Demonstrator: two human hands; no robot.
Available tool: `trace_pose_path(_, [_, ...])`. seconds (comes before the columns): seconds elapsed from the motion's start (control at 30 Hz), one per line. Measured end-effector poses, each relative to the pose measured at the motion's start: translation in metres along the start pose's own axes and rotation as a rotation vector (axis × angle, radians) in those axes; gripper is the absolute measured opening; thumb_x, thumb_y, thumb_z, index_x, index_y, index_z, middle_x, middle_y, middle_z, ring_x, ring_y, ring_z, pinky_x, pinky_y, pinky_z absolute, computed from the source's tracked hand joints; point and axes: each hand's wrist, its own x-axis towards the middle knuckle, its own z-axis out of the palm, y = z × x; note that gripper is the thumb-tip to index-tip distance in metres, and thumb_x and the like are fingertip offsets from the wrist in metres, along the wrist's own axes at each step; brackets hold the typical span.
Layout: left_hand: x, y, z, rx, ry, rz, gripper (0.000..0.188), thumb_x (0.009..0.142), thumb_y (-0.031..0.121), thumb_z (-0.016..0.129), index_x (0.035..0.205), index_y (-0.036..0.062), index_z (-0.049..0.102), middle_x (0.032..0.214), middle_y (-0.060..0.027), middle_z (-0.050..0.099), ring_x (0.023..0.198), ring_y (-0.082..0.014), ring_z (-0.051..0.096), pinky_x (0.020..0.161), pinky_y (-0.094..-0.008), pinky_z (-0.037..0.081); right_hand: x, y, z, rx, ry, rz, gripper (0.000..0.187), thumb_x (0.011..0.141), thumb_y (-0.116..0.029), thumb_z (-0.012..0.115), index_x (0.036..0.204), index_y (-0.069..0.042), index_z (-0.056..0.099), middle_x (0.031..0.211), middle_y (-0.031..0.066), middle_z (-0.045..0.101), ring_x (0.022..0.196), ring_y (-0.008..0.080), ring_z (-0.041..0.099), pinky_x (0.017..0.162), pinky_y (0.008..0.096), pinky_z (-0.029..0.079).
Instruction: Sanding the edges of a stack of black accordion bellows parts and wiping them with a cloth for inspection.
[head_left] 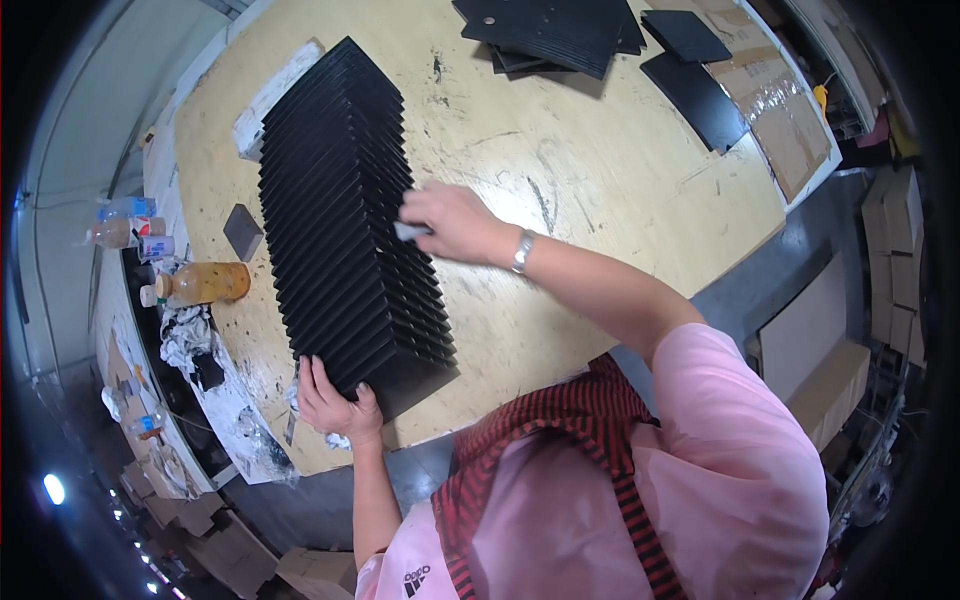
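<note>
A long stack of black panels point(330, 220), its layers fanned in ridges, lies across the left half of the table. My left hand point(338, 402) rests against the stack's near left corner, fingers stretched along the left side and thumb apart at the near end. At the right side of the stack, my right hand point(450, 222) is closed on a small whitish cloth or pad point(410, 232). The pad touches or nearly touches the panel edges; its exact kind is unclear. A silver band is on my right wrist.
Beyond the stack lie loose black panels point(560, 35), with more dark panels point(695, 100) beside a cardboard sheet point(790, 140). Left of the stack are a small dark block point(242, 233), a bottle of amber liquid point(210, 284) and crumpled white wrapping point(184, 338). Cartons point(893, 265) stand at the right.
</note>
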Motion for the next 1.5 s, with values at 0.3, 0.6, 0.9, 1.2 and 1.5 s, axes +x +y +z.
trace_pose_path(0.3, [0.003, 0.001, 0.002, 0.010, -0.004, 0.014, 0.076, 0.097, 0.065, 0.035, 0.130, 0.0024, 0.062, 0.134, -0.0156, 0.061, 0.116, -0.0350, 0.057, 0.099, -0.0453, 0.040, -0.005, 0.008, 0.005, 0.012, 0.024, -0.027, 0.014, 0.075, -0.010, 0.070, 0.087, -0.011, 0.064, 0.084, 0.0011, 0.059, 0.086, 0.0245, 0.059, 0.071, 0.0376, 0.052])
trace_pose_path(0.6, [0.005, 0.003, 0.000, -0.007, 0.007, 0.011, 0.077, 0.098, 0.066, 0.036, 0.129, 0.0007, 0.061, 0.133, -0.0173, 0.061, 0.116, -0.0381, 0.057, 0.101, -0.0476, 0.042, 0.015, -0.017, -0.004, 0.071, 0.152, -0.118, 0.014, 0.074, -0.011, 0.070, 0.085, -0.010, 0.062, 0.085, 0.0016, 0.057, 0.085, 0.0243, 0.058, 0.070, 0.0379, 0.052])
trace_pose_path(0.9, [0.006, 0.004, 0.000, 0.004, 0.014, 0.014, 0.075, 0.098, 0.065, 0.037, 0.129, 0.0012, 0.062, 0.134, -0.0162, 0.062, 0.117, -0.0366, 0.058, 0.099, -0.0468, 0.043, 0.004, -0.025, -0.009, 0.078, 0.224, -0.067, 0.015, 0.073, -0.010, 0.072, 0.085, -0.010, 0.062, 0.084, 0.0030, 0.058, 0.082, 0.0245, 0.058, 0.065, 0.0380, 0.050])
trace_pose_path(1.2, [0.005, 0.003, 0.002, -0.008, 0.028, 0.037, 0.074, 0.098, 0.063, 0.037, 0.130, 0.0009, 0.062, 0.134, -0.0159, 0.062, 0.115, -0.0356, 0.059, 0.099, -0.0456, 0.043, 0.003, -0.013, -0.006, 0.031, 0.079, 0.067, 0.013, 0.076, -0.012, 0.072, 0.087, -0.010, 0.064, 0.085, 0.0026, 0.060, 0.083, 0.0254, 0.059, 0.072, 0.0375, 0.051])
trace_pose_path(1.5, [0.006, 0.001, 0.002, 0.003, 0.062, 0.038, 0.072, 0.099, 0.061, 0.038, 0.128, 0.0009, 0.063, 0.133, -0.0156, 0.063, 0.115, -0.0355, 0.060, 0.098, -0.0447, 0.044, -0.037, -0.016, -0.006, -0.010, -0.173, 0.145, 0.012, 0.076, -0.012, 0.070, 0.087, -0.007, 0.066, 0.089, 0.0076, 0.062, 0.089, 0.0289, 0.063, 0.077, 0.0407, 0.053])
